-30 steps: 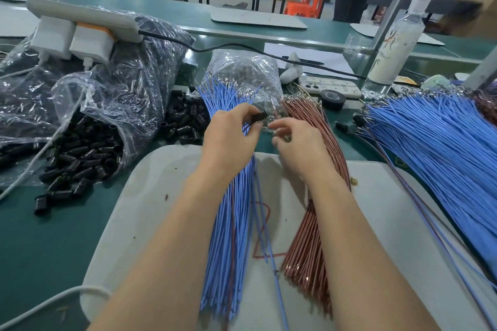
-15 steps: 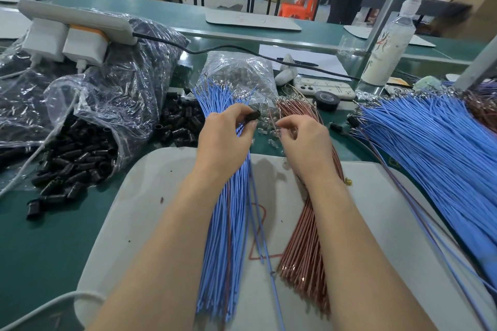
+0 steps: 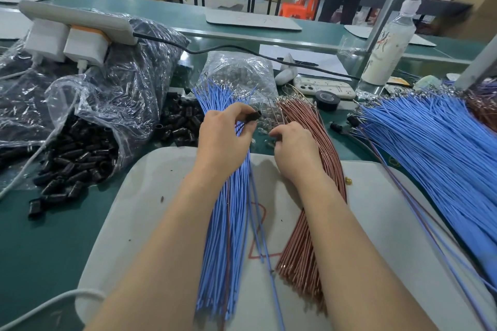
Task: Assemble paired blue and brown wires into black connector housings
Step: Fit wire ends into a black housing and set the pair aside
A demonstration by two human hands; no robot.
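Bright even overhead light, soft shadows, wide-angle edge distortion, mild blur

The connector housing (image 3: 255, 116) at the fingertips of the left hand (image 3: 223, 140) is glossy black. Under those fingers the blue wires (image 3: 228, 236) are plain sky blue; under the fingers of the right hand (image 3: 293, 150) the brown wires (image 3: 306, 250) are coppery. Left of the fingers, loose housings (image 3: 75, 158) are black. The mat (image 3: 376, 209) is pale grey with a red outline (image 3: 264, 213); the table (image 3: 40, 250) is dark green. Beyond the fingers, the tape roll (image 3: 326, 99) is black.
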